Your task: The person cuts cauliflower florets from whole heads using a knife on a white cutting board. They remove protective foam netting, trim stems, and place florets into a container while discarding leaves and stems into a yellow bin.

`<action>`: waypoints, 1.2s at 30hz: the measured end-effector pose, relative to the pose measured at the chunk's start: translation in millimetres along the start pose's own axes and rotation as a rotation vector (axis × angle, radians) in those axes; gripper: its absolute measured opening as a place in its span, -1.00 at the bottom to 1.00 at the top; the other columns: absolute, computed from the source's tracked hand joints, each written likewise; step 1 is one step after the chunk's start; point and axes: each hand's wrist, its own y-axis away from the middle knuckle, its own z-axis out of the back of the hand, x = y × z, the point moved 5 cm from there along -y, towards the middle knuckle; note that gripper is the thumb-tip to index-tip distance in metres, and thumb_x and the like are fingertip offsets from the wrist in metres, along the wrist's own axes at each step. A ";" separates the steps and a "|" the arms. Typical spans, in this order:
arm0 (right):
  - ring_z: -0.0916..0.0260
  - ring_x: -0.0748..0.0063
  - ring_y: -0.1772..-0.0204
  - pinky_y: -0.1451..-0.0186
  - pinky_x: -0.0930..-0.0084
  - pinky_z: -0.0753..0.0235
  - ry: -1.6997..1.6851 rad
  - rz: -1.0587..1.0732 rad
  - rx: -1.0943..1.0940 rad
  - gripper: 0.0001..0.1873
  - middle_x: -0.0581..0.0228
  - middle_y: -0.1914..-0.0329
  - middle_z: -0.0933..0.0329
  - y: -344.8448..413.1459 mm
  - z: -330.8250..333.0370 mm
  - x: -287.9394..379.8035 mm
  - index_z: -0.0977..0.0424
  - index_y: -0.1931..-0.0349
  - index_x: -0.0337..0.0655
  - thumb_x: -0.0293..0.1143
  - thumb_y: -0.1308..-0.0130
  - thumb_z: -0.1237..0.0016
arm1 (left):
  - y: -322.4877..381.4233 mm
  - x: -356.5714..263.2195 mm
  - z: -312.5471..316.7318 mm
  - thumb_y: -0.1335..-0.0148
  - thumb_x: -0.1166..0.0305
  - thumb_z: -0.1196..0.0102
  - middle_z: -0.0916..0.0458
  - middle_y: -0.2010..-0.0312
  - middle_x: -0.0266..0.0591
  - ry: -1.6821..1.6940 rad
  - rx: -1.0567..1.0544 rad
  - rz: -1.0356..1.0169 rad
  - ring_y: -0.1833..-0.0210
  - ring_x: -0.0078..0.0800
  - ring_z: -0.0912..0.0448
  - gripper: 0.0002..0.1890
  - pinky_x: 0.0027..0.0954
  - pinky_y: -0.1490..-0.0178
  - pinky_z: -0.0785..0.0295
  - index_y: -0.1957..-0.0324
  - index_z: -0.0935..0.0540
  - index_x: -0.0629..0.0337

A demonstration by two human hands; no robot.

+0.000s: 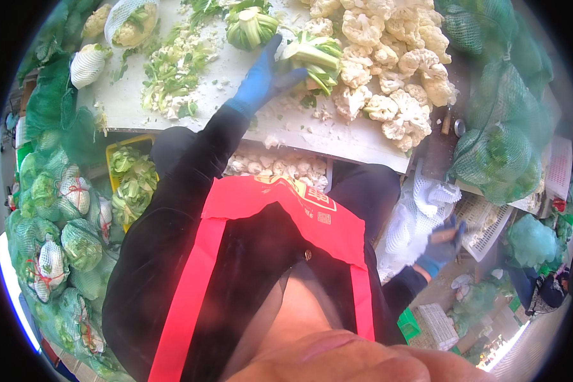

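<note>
On the white tabletop, my left hand (267,79), in a blue and grey glove, has its fingers spread between two cauliflowers with green leaves. One fingertip is at the stem-up head (251,28); the thumb is against the trimmed head (315,55) to the right. Low at the right, my right hand (440,248), also gloved and slightly blurred, is closed around a wooden handle (445,235); the rest of that tool cannot be made out. White foam net sleeves (403,229) lie beside this hand. Bare cauliflower heads (391,71) are piled at the table's right.
Leaf trimmings (172,79) litter the table. Net-wrapped cauliflowers (87,66) lie at its left. A yellow crate (110,164) of leaves and a container of florets (286,167) stand below. Green mesh sacks (81,243) crowd the left, another sack (501,138) the right, near a white crate (492,238).
</note>
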 end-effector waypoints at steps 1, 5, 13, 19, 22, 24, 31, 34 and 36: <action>-0.51 0.29 0.00 -0.17 0.33 -0.53 -0.013 -0.055 0.077 -0.46 0.09 -0.20 -0.54 8.4 -38.9 3.0 -0.34 -0.45 -0.06 -0.10 -0.54 0.11 | -6.9 -3.9 -0.1 -0.16 0.10 -0.52 -0.16 -0.53 0.16 0.028 -0.001 -0.087 -0.58 -0.06 -0.17 0.14 -0.17 -0.54 -0.25 -0.57 -0.05 0.34; -0.56 0.44 0.25 0.13 0.47 -0.59 -0.104 -0.150 0.685 -0.42 0.06 -0.05 -0.62 57.2 -202.0 30.6 -0.27 -0.48 -0.13 -0.12 -0.54 0.14 | -33.4 -3.6 -3.2 -0.19 0.29 -0.50 -0.65 -0.16 -0.11 0.068 0.201 0.063 -0.24 -0.35 -0.57 -0.27 -0.34 -0.29 -0.50 -0.37 -0.48 0.15; -0.60 0.48 0.23 0.18 0.51 -0.55 0.157 -0.209 1.118 -0.46 0.19 0.07 -0.62 130.6 -335.3 33.7 -0.21 -0.51 -0.14 -0.25 -0.59 0.13 | 7.2 -46.1 34.2 -0.15 0.45 -0.45 -0.62 -0.22 -0.05 -0.665 0.032 -0.556 -0.25 -0.19 -0.60 -0.32 -0.21 -0.31 -0.51 -0.34 -0.52 0.13; -0.54 0.51 0.34 0.29 0.52 -0.49 0.551 -0.136 1.186 -0.53 0.24 0.23 -0.59 154.5 -353.6 20.4 -0.34 -0.43 -0.13 -0.26 -0.59 0.09 | 19.8 -21.6 48.7 0.09 0.09 -0.61 -0.18 -0.54 0.16 -0.642 -0.113 -0.167 -0.54 0.15 -0.23 0.10 -0.07 -0.58 -0.21 -0.52 -0.29 -0.05; -0.62 0.12 0.24 0.19 0.26 -0.55 0.737 0.326 1.287 -0.59 0.02 0.23 -0.64 165.2 -362.5 43.8 -0.41 -0.33 -0.19 -0.28 -0.56 0.06 | 30.3 -8.5 29.5 0.12 0.16 -0.61 -0.14 -0.54 0.18 -0.653 -0.009 -0.183 -0.55 0.18 -0.20 0.17 -0.05 -0.58 -0.21 -0.56 -0.21 -0.01; -0.62 -0.23 0.12 0.11 0.07 -0.56 0.853 0.440 1.307 -0.65 -0.16 0.19 -0.65 168.5 -364.9 52.8 -0.45 -0.23 -0.22 -0.28 -0.54 0.03 | 35.3 -3.3 24.2 0.08 0.11 -0.53 -0.14 -0.57 0.09 -0.590 -0.049 -0.186 -0.57 0.13 -0.19 0.19 -0.05 -0.56 -0.25 -0.59 -0.12 -0.06; -0.53 -0.36 0.20 0.16 0.03 -0.50 1.115 0.702 1.327 -0.69 -0.26 0.25 -0.59 188.5 -371.3 70.8 -0.44 -0.08 -0.32 -0.27 -0.54 0.00 | 28.5 -6.8 14.3 0.07 0.13 -0.56 -0.16 -0.57 0.05 -0.601 -0.106 -0.093 -0.52 0.07 -0.30 0.25 -0.10 -0.46 -0.37 -0.61 -0.03 -0.02; -0.58 -0.38 0.19 0.18 -0.07 -0.51 1.219 0.701 1.314 -0.69 -0.30 0.32 -0.60 192.4 -376.6 75.2 -0.42 -0.02 -0.32 -0.22 -0.53 0.02 | 25.8 -12.8 13.1 0.08 0.12 -0.57 -0.17 -0.56 0.06 -0.601 -0.135 -0.104 -0.51 0.08 -0.30 0.24 -0.10 -0.45 -0.38 -0.61 -0.06 -0.01; -0.58 -0.38 0.21 0.19 -0.08 -0.50 1.264 0.638 1.338 -0.70 -0.32 0.34 -0.59 191.5 -380.4 75.6 -0.42 -0.01 -0.32 -0.23 -0.53 0.03 | 25.9 -13.9 11.6 0.07 0.11 -0.56 -0.17 -0.56 0.09 -0.595 -0.146 -0.126 -0.51 0.09 -0.30 0.23 -0.09 -0.45 -0.38 -0.60 -0.07 -0.01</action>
